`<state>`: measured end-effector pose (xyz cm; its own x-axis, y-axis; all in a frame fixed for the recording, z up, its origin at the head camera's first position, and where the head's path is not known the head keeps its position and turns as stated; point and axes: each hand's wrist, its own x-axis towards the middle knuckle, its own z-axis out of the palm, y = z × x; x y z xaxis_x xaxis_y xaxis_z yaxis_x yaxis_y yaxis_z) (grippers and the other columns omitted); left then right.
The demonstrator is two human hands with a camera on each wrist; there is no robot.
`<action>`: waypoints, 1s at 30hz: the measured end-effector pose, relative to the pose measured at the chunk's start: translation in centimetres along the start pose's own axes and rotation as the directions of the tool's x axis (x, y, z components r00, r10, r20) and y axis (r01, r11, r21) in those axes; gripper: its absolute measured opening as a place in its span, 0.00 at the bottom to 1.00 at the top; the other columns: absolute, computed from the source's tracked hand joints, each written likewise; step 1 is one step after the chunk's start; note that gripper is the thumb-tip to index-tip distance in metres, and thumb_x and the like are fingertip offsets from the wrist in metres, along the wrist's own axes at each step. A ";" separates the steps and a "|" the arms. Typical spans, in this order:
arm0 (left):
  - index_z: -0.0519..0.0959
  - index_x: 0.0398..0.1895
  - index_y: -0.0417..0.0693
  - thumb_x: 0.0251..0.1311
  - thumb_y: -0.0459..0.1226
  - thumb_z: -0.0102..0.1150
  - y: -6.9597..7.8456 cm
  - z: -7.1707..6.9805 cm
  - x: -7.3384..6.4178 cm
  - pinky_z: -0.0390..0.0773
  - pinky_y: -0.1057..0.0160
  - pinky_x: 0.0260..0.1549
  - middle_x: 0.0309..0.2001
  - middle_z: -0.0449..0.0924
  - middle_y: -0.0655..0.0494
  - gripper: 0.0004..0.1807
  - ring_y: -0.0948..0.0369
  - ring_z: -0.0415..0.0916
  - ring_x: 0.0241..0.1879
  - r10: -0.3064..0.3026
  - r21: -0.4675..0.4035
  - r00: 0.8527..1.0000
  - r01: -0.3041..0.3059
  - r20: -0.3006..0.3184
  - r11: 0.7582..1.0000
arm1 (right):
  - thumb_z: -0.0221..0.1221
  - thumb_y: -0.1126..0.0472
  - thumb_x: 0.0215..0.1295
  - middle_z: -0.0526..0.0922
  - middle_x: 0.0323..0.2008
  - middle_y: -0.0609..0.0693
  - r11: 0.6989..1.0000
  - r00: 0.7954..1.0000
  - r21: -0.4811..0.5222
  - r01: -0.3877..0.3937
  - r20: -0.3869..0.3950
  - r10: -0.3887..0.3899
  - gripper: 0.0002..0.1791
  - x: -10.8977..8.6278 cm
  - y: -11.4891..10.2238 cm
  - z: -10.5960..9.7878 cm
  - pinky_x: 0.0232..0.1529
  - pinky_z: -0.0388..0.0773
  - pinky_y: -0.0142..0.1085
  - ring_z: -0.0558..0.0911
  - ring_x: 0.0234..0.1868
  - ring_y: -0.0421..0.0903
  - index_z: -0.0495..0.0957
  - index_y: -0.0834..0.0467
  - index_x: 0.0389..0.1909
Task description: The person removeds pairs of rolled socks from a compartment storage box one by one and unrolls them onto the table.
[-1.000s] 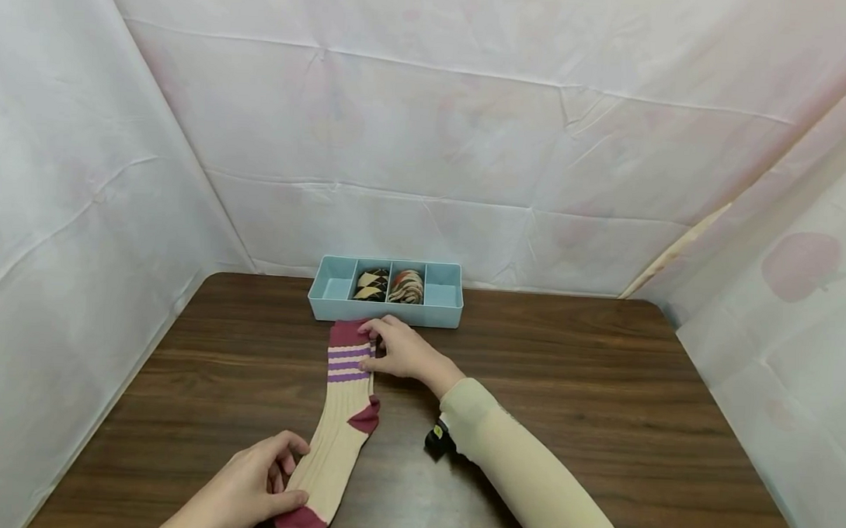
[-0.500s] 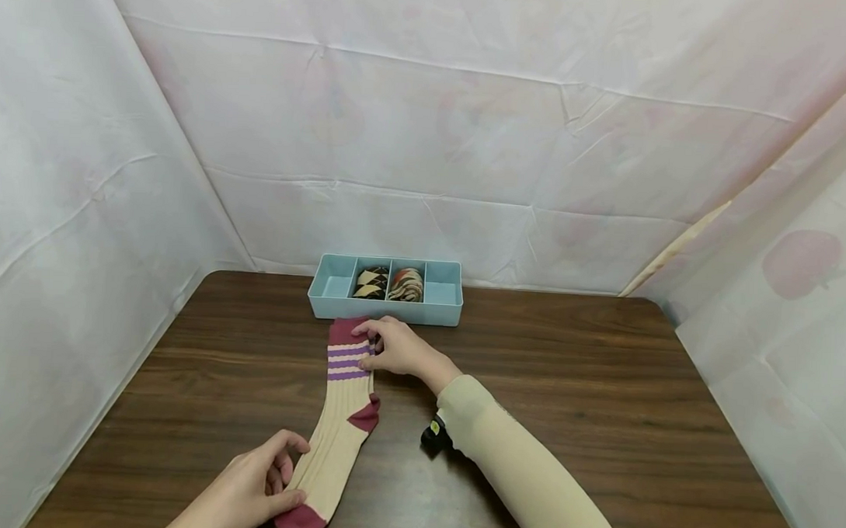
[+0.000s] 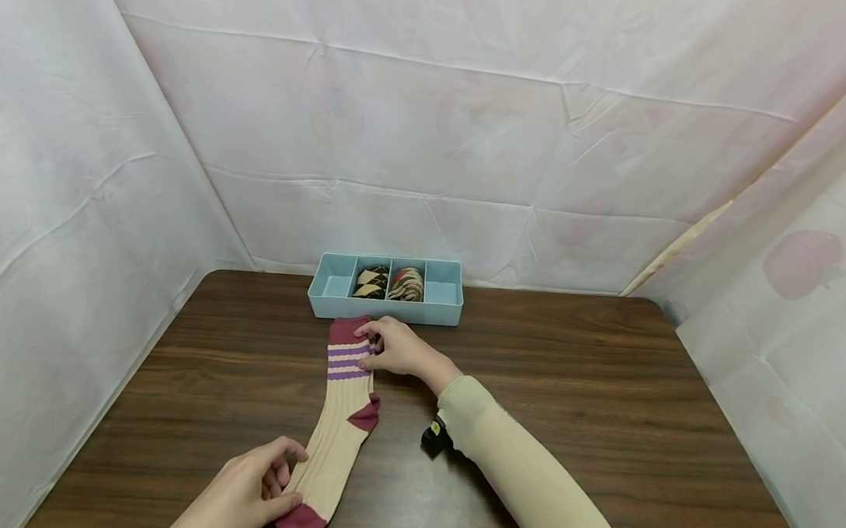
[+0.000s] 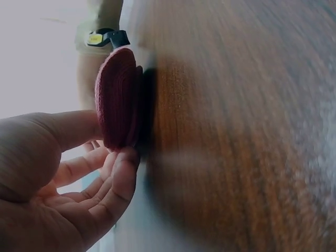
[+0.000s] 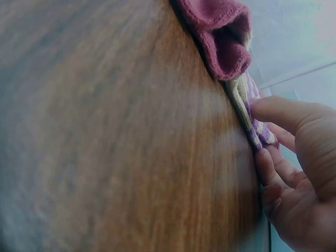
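Observation:
A pair of cream socks (image 3: 338,432) lies stacked and flat on the table, with burgundy cuffs, heels and toes and purple stripes. My left hand (image 3: 247,483) is at the toe end; in the left wrist view its thumb and curled fingers meet the edge of the burgundy toes (image 4: 118,100). Up by the cuffs, my right hand (image 3: 406,349) pinches the striped right edge between thumb and fingers. Folded burgundy heels (image 5: 226,42) bulge in the right wrist view. The fingertips under the fabric are partly hidden.
A light blue divided box (image 3: 386,312) stands just beyond the cuffs. Its two middle compartments hold a black-and-cream patterned roll (image 3: 372,283) and a multicoloured striped roll (image 3: 407,286). Pale cloth (image 3: 427,140) hangs around the brown wooden table (image 3: 566,362).
My left hand has shifted slightly down and left along the toe end. The right hand has barely moved, and the socks lie as before.

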<state>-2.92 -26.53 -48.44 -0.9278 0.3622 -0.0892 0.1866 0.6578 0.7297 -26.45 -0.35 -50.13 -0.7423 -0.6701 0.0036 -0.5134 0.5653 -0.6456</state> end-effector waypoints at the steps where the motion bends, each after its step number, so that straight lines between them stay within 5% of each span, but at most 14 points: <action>1: 0.80 0.55 0.51 0.59 0.40 0.83 0.0 0.0 -0.1 0.76 0.68 0.26 0.30 0.73 0.68 0.24 0.74 0.71 0.27 -0.005 0.007 1.000 0.005 -0.002 1.000 | 0.76 0.54 0.69 0.78 0.53 0.49 1.000 1.000 0.002 0.005 0.000 -0.005 0.29 0.0 0.0 0.0 0.51 0.77 0.34 0.77 0.45 0.40 0.82 0.53 0.69; 13: 0.81 0.52 0.54 0.59 0.38 0.83 0.4 -0.3 -0.4 0.73 0.68 0.25 0.28 0.74 0.71 0.22 0.74 0.70 0.25 -0.030 0.024 0.999 0.031 -0.030 0.999 | 0.75 0.55 0.70 0.78 0.53 0.50 1.000 1.000 0.007 0.012 0.006 -0.012 0.28 -0.1 -0.1 0.0 0.52 0.76 0.35 0.76 0.46 0.41 0.81 0.54 0.69; 19: 0.82 0.55 0.51 0.60 0.36 0.82 0.1 -0.3 0.1 0.76 0.67 0.28 0.32 0.78 0.64 0.22 0.72 0.75 0.29 -0.090 -0.072 0.996 0.090 0.006 0.993 | 0.75 0.54 0.70 0.78 0.53 0.50 1.000 1.000 0.008 0.009 0.003 -0.009 0.29 -0.1 0.0 0.1 0.52 0.76 0.35 0.76 0.46 0.41 0.81 0.53 0.69; 25: 0.82 0.57 0.49 0.64 0.34 0.78 -0.9 -0.3 0.5 0.79 0.67 0.28 0.34 0.79 0.61 0.20 0.70 0.76 0.28 -0.024 -0.190 0.999 0.030 0.036 0.981 | 0.75 0.53 0.70 0.78 0.55 0.50 1.000 1.000 0.007 0.008 -0.003 -0.008 0.30 -0.1 0.1 0.1 0.51 0.76 0.35 0.76 0.45 0.40 0.81 0.52 0.70; 30: 0.83 0.61 0.49 0.67 0.33 0.74 -0.9 -0.5 0.8 0.80 0.67 0.30 0.36 0.80 0.58 0.21 0.68 0.78 0.29 -0.033 -0.236 0.997 0.049 0.071 0.971 | 0.74 0.53 0.72 0.77 0.62 0.52 0.999 0.999 -0.015 0.032 0.012 -0.032 0.32 0.2 0.3 0.1 0.52 0.75 0.35 0.76 0.45 0.40 0.79 0.50 0.75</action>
<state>-3.98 -27.24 -48.83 -0.9082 0.3864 -0.1609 0.0598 0.5002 0.8638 -26.69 -0.32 -50.43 -0.7203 -0.6935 0.0148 -0.5431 0.5507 -0.6339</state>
